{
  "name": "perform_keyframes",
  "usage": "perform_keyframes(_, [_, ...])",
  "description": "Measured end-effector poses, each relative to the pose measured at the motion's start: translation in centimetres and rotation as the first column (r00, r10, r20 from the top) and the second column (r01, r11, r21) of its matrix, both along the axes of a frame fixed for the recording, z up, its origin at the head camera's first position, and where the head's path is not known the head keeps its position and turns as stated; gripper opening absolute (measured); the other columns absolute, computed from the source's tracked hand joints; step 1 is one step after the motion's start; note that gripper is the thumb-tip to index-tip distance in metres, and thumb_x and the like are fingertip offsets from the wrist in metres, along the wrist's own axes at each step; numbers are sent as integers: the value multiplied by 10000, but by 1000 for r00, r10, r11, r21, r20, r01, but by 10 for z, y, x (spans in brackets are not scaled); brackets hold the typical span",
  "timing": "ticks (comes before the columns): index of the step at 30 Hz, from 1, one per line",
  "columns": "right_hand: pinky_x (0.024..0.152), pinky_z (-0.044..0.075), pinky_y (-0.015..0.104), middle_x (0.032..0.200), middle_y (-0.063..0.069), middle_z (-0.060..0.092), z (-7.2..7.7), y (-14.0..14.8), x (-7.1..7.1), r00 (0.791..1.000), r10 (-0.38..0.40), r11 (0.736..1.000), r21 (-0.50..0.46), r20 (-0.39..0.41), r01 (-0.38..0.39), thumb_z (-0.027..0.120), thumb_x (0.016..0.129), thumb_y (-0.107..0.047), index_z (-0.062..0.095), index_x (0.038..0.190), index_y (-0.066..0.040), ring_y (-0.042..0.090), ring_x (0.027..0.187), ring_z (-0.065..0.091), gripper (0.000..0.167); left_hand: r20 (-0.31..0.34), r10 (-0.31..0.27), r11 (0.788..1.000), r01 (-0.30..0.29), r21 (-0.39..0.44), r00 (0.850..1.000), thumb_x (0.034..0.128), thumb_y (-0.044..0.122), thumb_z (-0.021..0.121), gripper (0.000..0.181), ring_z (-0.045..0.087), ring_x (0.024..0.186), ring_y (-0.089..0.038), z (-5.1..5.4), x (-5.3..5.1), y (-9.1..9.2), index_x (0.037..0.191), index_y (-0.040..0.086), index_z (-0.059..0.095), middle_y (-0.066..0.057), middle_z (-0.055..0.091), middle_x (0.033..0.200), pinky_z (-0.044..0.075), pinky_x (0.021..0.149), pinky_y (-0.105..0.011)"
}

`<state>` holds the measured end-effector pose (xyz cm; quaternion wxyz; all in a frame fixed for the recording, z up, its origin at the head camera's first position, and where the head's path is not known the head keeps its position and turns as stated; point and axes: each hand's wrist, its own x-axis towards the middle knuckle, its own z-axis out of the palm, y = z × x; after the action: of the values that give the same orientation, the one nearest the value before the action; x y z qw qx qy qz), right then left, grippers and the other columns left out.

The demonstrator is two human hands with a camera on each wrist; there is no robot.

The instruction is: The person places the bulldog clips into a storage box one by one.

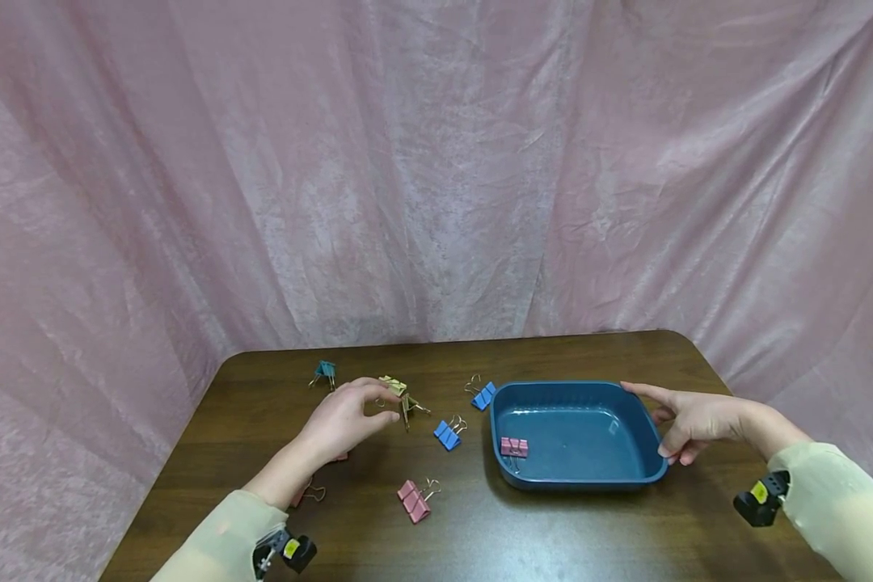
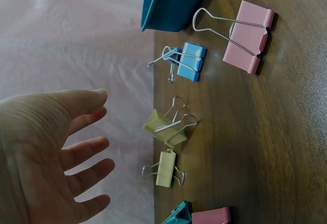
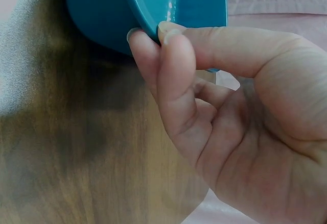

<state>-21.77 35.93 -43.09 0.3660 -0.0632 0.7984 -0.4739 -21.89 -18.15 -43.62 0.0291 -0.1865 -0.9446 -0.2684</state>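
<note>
My left hand (image 1: pixel 343 422) hovers over the table's left half, fingers loosely bent and nothing between them. Just past its fingertips in the head view lie two yellow binder clips, one (image 2: pixel 166 128) tilted and the other (image 2: pixel 165 169) beside it. On the right, my right hand (image 1: pixel 698 422) grips the rim of a dark blue tray (image 1: pixel 578 485) at its right corner, thumb and fingers pinching the edge. Inside the tray, near its left wall, sits a pink binder clip (image 1: pixel 514 447).
Between left hand and tray lie two blue binder clips (image 1: pixel 448 435) (image 1: pixel 483 396). A large pink clip (image 1: pixel 415 501) is nearer the front. A teal clip (image 1: pixel 325 370) stands at the back left; pink clips (image 1: pixel 298 495) are partly hidden by the left arm. A pink curtain (image 1: pixel 436 202) hangs behind.
</note>
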Motion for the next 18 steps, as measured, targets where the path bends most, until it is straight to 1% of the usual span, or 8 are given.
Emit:
perform_keyframes(5, [574, 543, 334, 1479, 494, 246, 0, 0, 0, 1000, 4, 1000, 9, -8, -4, 786, 770, 53, 44, 1652, -177, 291, 716, 665, 1175, 6, 8, 1000, -8, -6, 1000, 893, 354, 792, 194, 579, 1252, -263, -1, 2, -2, 1076, 293, 771, 33, 665, 1278, 458, 1018, -488])
perform_keyframes(10, [572, 539, 341, 1497, 516, 152, 0, -1, 0, 1000, -5, 1000, 15, -10, 5, 794, 765, 56, 55, 1653, -182, 295, 716, 658, 1179, 27, 10, 1000, -10, -4, 1000, 910, 358, 775, 224, 565, 1273, -281, -4, 2, -5, 1116, 269, 774, -22, 654, 1316, 444, 1026, -528])
perform_keyframes(13, [563, 536, 332, 1505, 515, 127, 0, 0, -1, 1000, 0, 1000, 13, -16, 0, 794, 765, 58, 55, 1652, -181, 299, 721, 666, 1179, 31, 8, 1000, -8, -4, 999, 915, 358, 771, 252, 563, 1274, -276, -5, 2, -8, 1142, 251, 772, -9, 649, 1319, 428, 1036, -552])
perform_keyframes(18, [558, 531, 333, 1509, 511, 126, -1, 1, 0, 1000, -3, 1000, 15, -21, 4, 794, 761, 67, 64, 1654, -185, 301, 724, 669, 1181, 23, 14, 1000, -14, -11, 1000, 915, 346, 773, 236, 562, 1276, -268, -3, 4, -10, 1139, 273, 767, 20, 647, 1313, 414, 1041, -567])
